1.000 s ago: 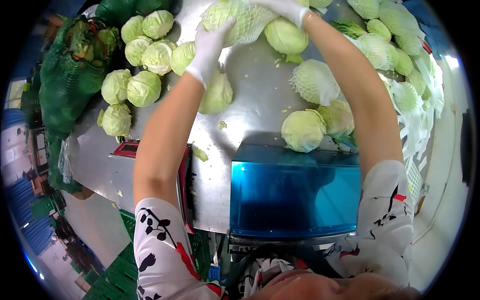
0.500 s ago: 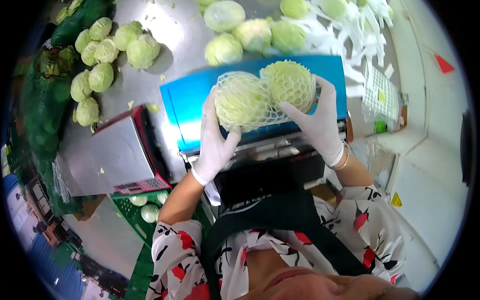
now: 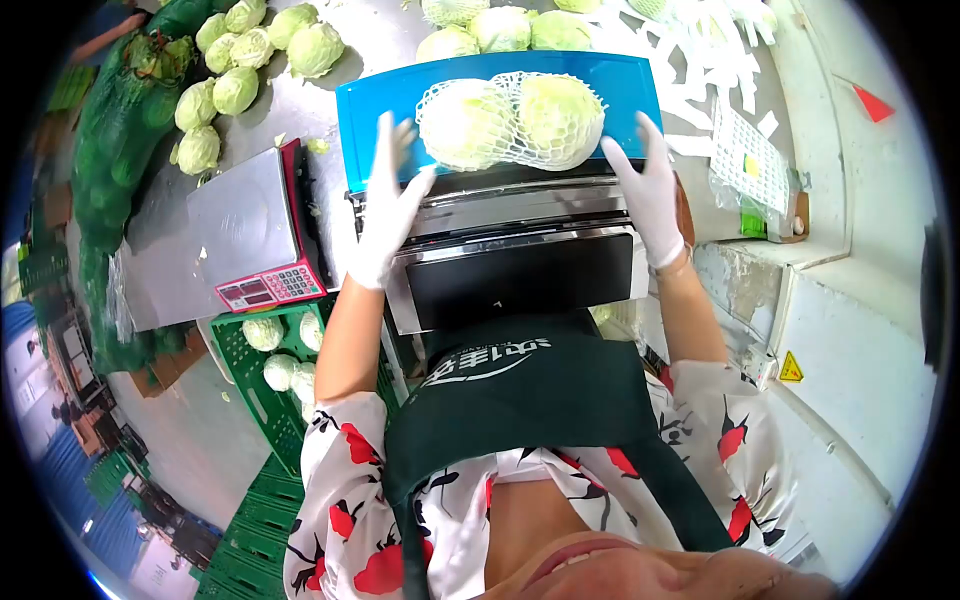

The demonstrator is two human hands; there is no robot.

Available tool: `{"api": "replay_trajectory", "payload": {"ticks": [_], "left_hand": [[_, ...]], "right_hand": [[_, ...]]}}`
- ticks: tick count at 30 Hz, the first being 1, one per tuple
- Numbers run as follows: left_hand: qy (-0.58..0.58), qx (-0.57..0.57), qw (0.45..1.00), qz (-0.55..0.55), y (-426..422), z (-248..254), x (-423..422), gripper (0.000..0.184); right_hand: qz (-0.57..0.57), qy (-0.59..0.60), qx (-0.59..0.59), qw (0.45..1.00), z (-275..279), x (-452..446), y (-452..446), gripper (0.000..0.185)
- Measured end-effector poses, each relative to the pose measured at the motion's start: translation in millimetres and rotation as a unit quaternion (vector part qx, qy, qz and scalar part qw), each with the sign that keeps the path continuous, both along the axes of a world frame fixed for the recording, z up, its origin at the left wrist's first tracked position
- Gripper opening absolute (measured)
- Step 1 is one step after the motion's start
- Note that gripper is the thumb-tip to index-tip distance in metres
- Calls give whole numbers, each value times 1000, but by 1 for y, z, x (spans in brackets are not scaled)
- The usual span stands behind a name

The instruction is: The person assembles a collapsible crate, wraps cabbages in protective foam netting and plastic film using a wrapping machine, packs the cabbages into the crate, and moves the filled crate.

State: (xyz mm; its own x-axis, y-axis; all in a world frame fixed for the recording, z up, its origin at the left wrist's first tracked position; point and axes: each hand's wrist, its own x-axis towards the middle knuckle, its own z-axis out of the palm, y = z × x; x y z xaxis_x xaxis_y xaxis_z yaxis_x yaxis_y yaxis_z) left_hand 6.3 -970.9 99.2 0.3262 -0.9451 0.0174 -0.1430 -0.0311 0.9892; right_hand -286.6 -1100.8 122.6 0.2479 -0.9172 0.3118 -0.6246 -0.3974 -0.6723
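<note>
Two pale green cabbages in white foam netting lie side by side on a blue tray-like surface (image 3: pixel 375 100): the left cabbage (image 3: pixel 465 125) and the right cabbage (image 3: pixel 560 118). My left hand (image 3: pixel 388 205), in a white glove, is just left of the left cabbage, fingers spread and holding nothing. To the right of the other cabbage, my gloved right hand (image 3: pixel 645 195) is likewise open and apart from it. Below the blue surface is a metal machine with a black front panel (image 3: pixel 520 280).
A scale (image 3: pixel 250 215) with a red keypad stands on the left of the metal table. Loose cabbages (image 3: pixel 235 90) lie beyond it. Below, a green crate (image 3: pixel 255 385) holds netted cabbages. White foam net strips (image 3: pixel 700 75) are heaped at the back right, near a white wall (image 3: pixel 850 300).
Both hands have let go of the netted cabbages and moved apart, with fingers spread. The cabbages now rest on the blue surface. The camera view has shifted, showing more of the machine.
</note>
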Motion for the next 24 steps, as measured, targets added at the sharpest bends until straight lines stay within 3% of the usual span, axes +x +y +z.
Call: {"api": "replay_trajectory", "payload": {"ticks": [1, 2, 3, 6, 7, 9, 10, 13, 14, 15, 17, 18, 21, 23, 24], "left_hand": [[-115, -20, 989, 89, 18, -10, 1, 85], [-269, 39, 953, 134, 40, -10, 5, 79], [-414, 98, 887, 176, 60, -11, 7, 75], [-545, 165, 808, 154, 92, -25, -7, 80], [-585, 128, 785, 159, 91, -32, -10, 81], [-482, 124, 847, 185, 78, -34, -16, 85], [-437, 179, 862, 185, 70, -42, -18, 81], [-151, 154, 959, 184, 67, -43, -9, 67], [43, 78, 983, 159, 69, -37, -9, 51], [157, 88, 977, 116, 75, -27, -4, 41], [183, 39, 982, -32, 93, -2, 8, 29], [177, 64, 982, -32, 99, 13, 12, 26], [159, 109, 981, -10, 100, 21, 26, 23], [180, 93, 979, -2, 90, 13, 27, 25], [195, 79, 978, -8, 86, 12, 23, 27]], "right_hand": [[-27, 1, -26, 999, 3, -10, 10, 65], [-52, 79, -75, 993, 3, -24, 18, 63], [-76, 156, -124, 977, -5, -34, 25, 61], [-148, 363, -93, 915, -38, -36, 51, 60], [-120, 366, -107, 917, -46, -29, 54, 59], [-84, 363, -62, 926, -56, -22, 49, 53], [-81, 275, -102, 952, -71, -22, 41, 40], [-48, 120, 124, 984, -55, -35, 28, 28], [-18, -174, 298, 938, -41, -39, 28, 22], [25, -252, 358, 899, -11, -45, 33, 22], [122, -205, 393, 888, 52, -66, 41, 17], [199, -153, 380, 890, 65, -94, 37, 17], [205, -30, 368, 906, 116, -95, 31, 19], [18, -132, 358, 924, 88, -69, 35, 24], [22, 70, 191, 979, 56, -74, 29, 28]]}}
